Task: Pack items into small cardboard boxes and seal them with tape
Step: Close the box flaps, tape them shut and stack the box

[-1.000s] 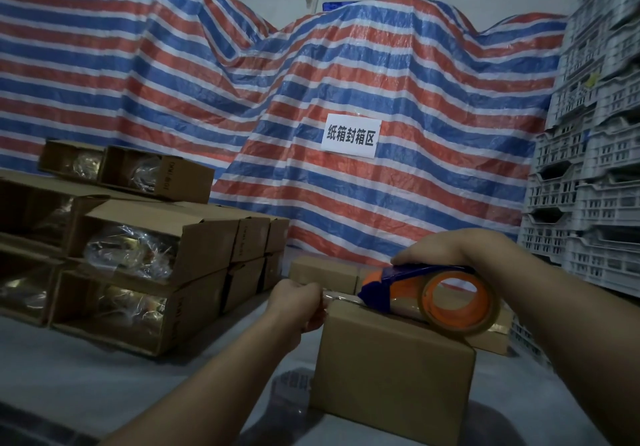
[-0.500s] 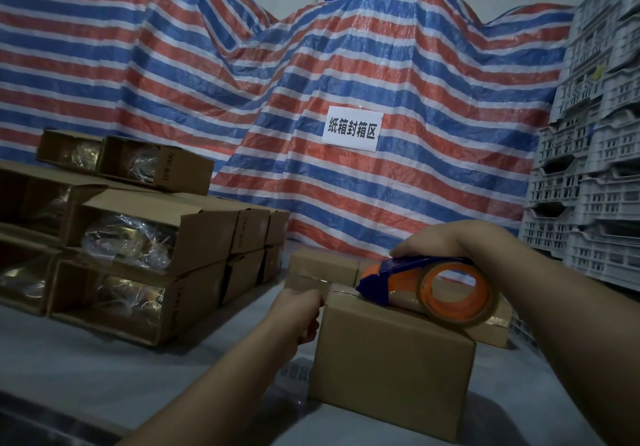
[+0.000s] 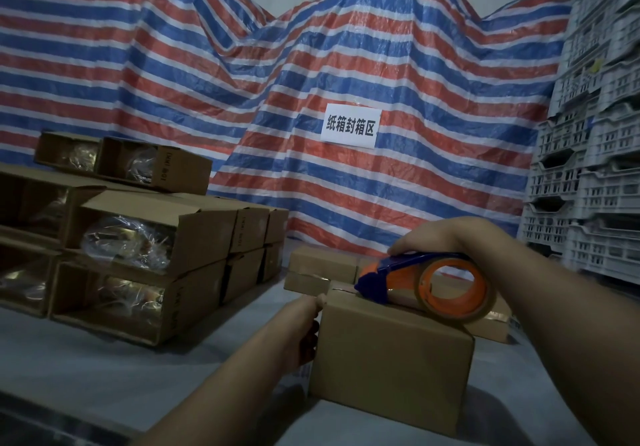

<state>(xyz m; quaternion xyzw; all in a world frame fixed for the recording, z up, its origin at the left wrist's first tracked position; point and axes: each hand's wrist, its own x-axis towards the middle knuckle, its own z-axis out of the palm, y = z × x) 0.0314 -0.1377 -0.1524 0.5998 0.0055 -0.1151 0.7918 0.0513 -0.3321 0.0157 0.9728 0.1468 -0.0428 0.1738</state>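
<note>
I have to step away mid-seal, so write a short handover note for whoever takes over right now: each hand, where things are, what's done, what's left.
Right hand grips the tape dispenser, which rests on top of the closed box, blue nose at its left edge.
Left hand presses against that box's left side, near the top edge.
The box stands on the grey table; open boxes with wrapped items are stacked at left, closed small boxes lie behind.
Done: flaps closed, dispenser in place on the top.
Left: whether any tape is down cannot be told; check the top seam, tape it if needed, then pack and seal the open boxes.
</note>
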